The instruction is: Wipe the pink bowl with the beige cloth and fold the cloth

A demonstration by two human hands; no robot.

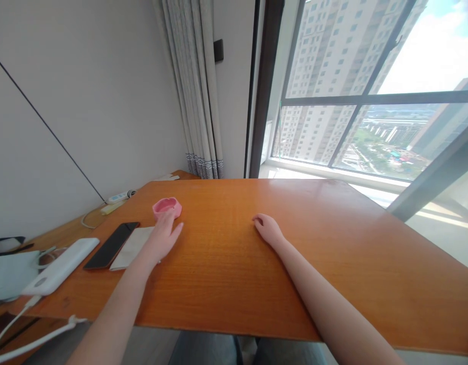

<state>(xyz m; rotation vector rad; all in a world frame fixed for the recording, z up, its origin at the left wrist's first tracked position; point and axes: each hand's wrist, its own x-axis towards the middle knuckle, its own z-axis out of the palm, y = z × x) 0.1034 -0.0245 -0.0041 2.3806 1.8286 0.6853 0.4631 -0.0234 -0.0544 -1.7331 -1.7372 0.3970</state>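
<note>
A small pink dish (167,207) with a hollow middle and an uneven rim sits on the left part of the wooden table (219,263). My left hand (164,235) reaches to its near edge, fingers stretched forward over the rim and thumb spread to the right. The fingertips overlap the dish; whether they touch it I cannot tell. Beneath that forearm lies a folded whitish cloth or paper (133,247), partly covered. Farther right, my right hand (269,229) rests on the tabletop with its fingers curled in, and nothing shows in them.
A dark phone (112,245) lies left of the whitish piece. Beyond it are a white power bank (65,266) with a cable and a pale pouch (13,274). A power strip (118,197) lies by the wall. Curtain (198,91) and window (355,101) stand behind the table.
</note>
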